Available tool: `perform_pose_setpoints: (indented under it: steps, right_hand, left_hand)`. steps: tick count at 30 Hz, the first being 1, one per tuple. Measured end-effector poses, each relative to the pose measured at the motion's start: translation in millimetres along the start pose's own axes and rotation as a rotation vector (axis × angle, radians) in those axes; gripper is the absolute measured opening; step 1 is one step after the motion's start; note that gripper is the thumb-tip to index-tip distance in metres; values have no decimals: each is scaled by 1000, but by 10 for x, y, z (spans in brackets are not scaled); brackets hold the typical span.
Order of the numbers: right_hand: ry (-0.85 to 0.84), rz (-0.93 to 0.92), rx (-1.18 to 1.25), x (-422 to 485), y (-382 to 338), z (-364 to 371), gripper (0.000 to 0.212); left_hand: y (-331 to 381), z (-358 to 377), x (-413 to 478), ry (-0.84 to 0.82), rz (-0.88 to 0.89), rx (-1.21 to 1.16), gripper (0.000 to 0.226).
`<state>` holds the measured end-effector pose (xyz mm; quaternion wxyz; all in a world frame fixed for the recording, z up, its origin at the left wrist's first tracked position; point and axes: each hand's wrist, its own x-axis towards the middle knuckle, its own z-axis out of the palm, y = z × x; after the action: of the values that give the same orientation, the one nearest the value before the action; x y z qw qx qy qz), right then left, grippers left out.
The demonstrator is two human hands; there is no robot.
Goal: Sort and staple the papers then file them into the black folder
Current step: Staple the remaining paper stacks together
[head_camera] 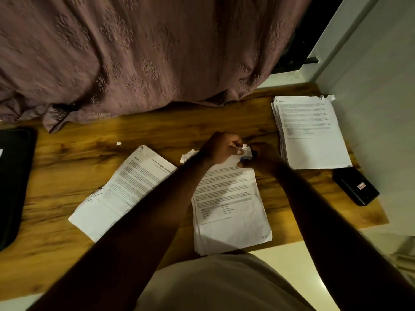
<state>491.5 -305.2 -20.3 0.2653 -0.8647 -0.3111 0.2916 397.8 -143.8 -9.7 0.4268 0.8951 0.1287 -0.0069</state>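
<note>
middle stack point(229, 203) lies lengthwise toward the person on the tabletop point(67, 158), far right corner between both hands | left hand point(221, 149) pinches that crumpled corner | right hand point(263, 156) curls round a small blue item point(245, 157), perhaps a stapler, mostly hidden | black folder point(13, 180) far left, cropped

Wood-grain worktop point(67, 158), warm brown with dark streaks, runs left to right. Mauve curtain point(134, 52) with embroidered flower motifs fills the top, and its hem bunches on the worktop's far edge. White wall point(377, 75) butts against the right end. Dark window opening point(314, 30) at top right, with a black bar point(312, 60) across it. Pale glossy floor point(303, 277) below the near edge. Light is dim and yellowish.
</note>
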Motion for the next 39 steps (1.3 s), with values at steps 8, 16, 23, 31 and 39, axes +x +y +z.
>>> perform_pose_setpoints:
  steps: [8, 16, 23, 31, 39]
  right_hand:
    - [-90, -57, 319, -57, 137, -51, 29]
    - [104, 188, 849, -229, 303, -30, 47]
    - [-77, 70, 572, -304, 260, 81, 16]
    - [-100, 144, 754, -389, 205, 108, 32]
    - [-114, 35, 1037, -447, 128, 50, 13]
  left_hand:
    - [-82, -25, 56, 12, -60, -49, 19]
    - [-139, -5, 87, -23, -130, -81, 19]
    - [-109, -26, 71, -11, -177, -158, 21]
    - [-51, -97, 3, 15, -208, -275, 29]
    - [-318, -113, -505, 555, -386, -569, 85]
